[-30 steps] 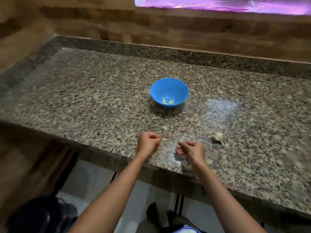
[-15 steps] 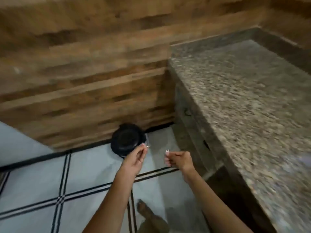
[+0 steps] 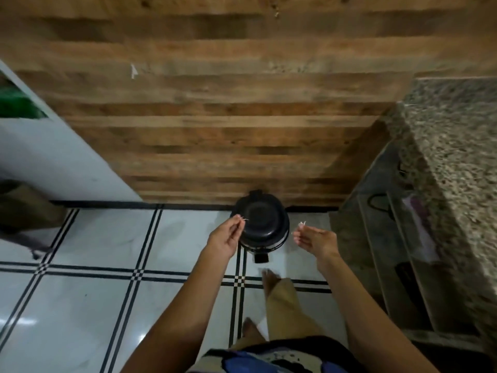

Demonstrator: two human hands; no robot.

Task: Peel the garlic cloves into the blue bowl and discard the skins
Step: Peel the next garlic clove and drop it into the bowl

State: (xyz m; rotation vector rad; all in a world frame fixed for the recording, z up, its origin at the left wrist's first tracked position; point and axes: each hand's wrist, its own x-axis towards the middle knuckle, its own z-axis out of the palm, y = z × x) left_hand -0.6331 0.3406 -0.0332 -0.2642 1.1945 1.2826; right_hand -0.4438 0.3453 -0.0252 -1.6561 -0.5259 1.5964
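A black pedal bin (image 3: 261, 224) with its lid closed stands on the tiled floor against the wood-panelled wall. My left hand (image 3: 225, 239) pinches a thin scrap of garlic skin (image 3: 245, 219) at the bin's left edge. My right hand (image 3: 315, 239) pinches another pale skin piece (image 3: 302, 224) just right of the bin. The blue bowl and the garlic are out of view.
The granite counter (image 3: 457, 146) runs along the right, with shelves (image 3: 398, 238) beneath it. My foot (image 3: 269, 278) is on the white tile floor just before the bin's pedal (image 3: 260, 257). A white cabinet (image 3: 48, 157) stands at the left.
I turned from the counter and bowl toward the floor bin. Both hands, carrying skin scraps, moved from the counter edge to either side of the bin lid.
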